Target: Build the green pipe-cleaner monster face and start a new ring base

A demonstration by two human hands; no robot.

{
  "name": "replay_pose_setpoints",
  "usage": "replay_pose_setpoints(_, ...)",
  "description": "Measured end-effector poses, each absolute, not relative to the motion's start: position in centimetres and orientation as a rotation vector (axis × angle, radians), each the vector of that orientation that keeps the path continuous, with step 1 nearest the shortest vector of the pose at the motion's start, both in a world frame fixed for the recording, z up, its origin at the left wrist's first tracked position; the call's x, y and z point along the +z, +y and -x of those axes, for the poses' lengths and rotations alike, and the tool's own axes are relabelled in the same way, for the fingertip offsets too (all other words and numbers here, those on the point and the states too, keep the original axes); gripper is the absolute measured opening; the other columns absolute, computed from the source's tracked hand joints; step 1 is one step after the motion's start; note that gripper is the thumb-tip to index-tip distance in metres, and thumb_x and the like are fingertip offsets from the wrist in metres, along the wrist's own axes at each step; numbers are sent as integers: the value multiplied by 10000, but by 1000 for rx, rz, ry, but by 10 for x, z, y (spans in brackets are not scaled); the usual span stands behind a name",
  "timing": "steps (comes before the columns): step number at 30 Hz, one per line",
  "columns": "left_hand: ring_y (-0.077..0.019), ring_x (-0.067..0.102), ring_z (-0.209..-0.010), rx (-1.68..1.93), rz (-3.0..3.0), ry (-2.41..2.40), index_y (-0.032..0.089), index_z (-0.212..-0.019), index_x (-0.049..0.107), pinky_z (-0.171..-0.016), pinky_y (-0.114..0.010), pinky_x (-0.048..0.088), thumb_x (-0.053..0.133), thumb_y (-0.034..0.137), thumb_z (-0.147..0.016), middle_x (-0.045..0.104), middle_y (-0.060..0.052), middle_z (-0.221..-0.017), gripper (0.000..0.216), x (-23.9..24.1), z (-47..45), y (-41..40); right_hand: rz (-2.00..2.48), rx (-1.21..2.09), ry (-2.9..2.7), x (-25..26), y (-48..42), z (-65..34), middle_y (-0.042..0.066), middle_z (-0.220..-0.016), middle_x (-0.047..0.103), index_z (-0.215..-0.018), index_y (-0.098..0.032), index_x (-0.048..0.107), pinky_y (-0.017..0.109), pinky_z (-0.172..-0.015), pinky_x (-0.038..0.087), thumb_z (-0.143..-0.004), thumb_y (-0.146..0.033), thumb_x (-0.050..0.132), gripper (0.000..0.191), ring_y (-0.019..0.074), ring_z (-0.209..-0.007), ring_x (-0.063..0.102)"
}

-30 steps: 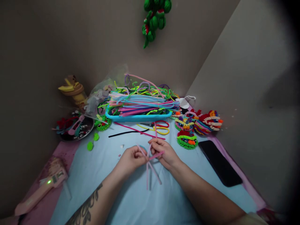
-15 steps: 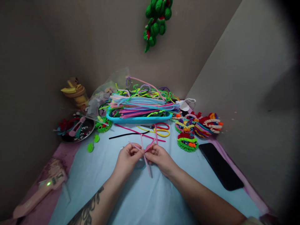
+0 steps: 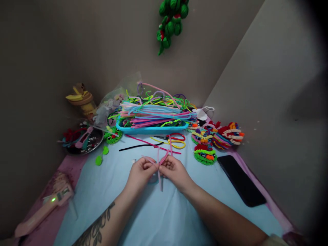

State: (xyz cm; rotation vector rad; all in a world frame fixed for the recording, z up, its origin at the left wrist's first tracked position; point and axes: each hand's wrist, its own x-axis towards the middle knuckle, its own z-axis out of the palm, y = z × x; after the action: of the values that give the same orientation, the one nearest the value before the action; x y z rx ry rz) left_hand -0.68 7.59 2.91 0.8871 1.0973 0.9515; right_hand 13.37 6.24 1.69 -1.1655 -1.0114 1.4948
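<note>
Both my hands meet over the light blue table cover (image 3: 159, 218), pinching a small bundle of pink pipe cleaners (image 3: 160, 163) where the strands cross. My left hand (image 3: 140, 173) is closed on the bundle's left side. My right hand (image 3: 175, 171) is closed on its right side, with strand ends sticking up and one hanging down between the hands. A pale ring-shaped object lies half hidden under my hands.
A blue tray (image 3: 151, 128) heaped with coloured pipe cleaners stands behind. Loose pink, black and yellow strands and scissors (image 3: 174, 138) lie before it. Finished fuzzy figures (image 3: 215, 138) and a black phone (image 3: 241, 181) are at right. A glue gun (image 3: 43, 208) and dish (image 3: 82, 140) are at left.
The hands have drawn closer together and slightly away from me. The long ends that hung below the crossing have been pulled up and shortened as the strands were twisted.
</note>
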Motion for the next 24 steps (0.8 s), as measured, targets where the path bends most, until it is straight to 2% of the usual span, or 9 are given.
replay_pose_setpoints(5,-113,555,-488,916,-912,1083,142,-727,573,-506,-211,370,790,322,-588,618,10,-532,315,31,8,76,1186,1491,-1014,18,62,-133,-66,-553,528,-707,-180,501,204,-473,395,-661,-310,719,258,78,-483,510)
replay_pose_setpoints(13,-56,463,-424,907,-875,1100,137,-742,564,-456,-165,293,788,323,-574,567,49,-484,336,33,8,77,1115,1561,-912,18,62,-138,-44,-563,582,-732,-174,542,189,-447,371,-690,-309,684,201,81,-461,526)
replay_pose_setpoints(18,-68,475,-413,912,-854,1107,148,-840,546,-453,-172,294,788,323,-569,568,57,-484,403,30,9,78,1109,1595,-900,21,62,-139,-35,-623,600,-766,-181,540,198,-467,397,-686,-366,708,262,94,-500,557)
replay_pose_setpoints(24,-90,518,-470,902,-920,1107,142,-943,504,-513,-199,358,746,302,-618,611,37,-536,435,27,10,78,1225,1573,-1046,22,61,-135,-48,-550,556,-747,-176,500,200,-428,368,-687,-458,701,351,87,-446,519)
